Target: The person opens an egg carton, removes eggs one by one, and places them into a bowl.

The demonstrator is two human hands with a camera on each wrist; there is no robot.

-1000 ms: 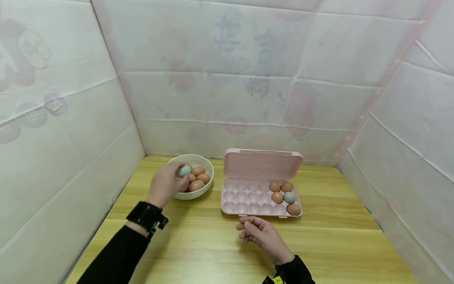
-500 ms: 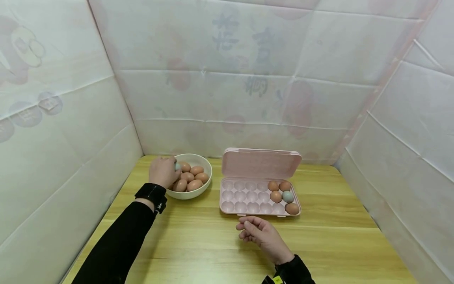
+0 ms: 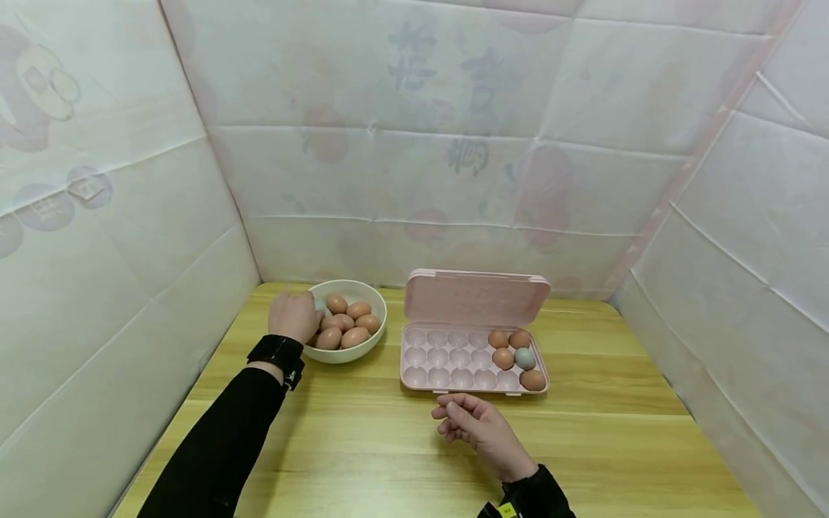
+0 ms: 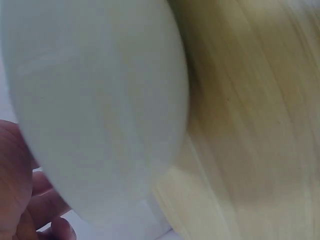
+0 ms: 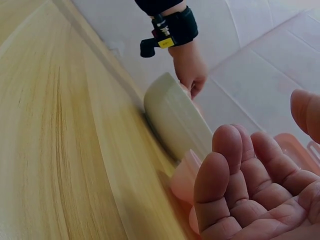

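Note:
My left hand [image 3: 294, 316] reaches over the left rim of the pale bowl [image 3: 350, 355]. Its fingertips are hidden, so I cannot tell whether they hold the pale blue-green egg. In the left wrist view, curled fingers [image 4: 45, 207] show past the bowl wall [image 4: 105, 100]. Several brown eggs [image 3: 355, 337] lie in the bowl. My right hand [image 3: 482, 435] hovers with loosely bent fingers in front of an open pink egg carton [image 3: 427, 391]. On the carton's right side sit several brown eggs [image 3: 533, 380] and one blue-green egg [image 3: 524, 358]; its left cups hold nothing.
The carton's lid [image 3: 476, 298] stands raised at the back. A wooden table [image 3: 363, 446] carries everything, with white printed sheets [image 3: 388, 180] walling it at the back and both sides.
My left hand has moved from above the bowl to its left side and lowered, carrying the blue-green egg, which is now mostly hidden. The right hand has stayed in place.

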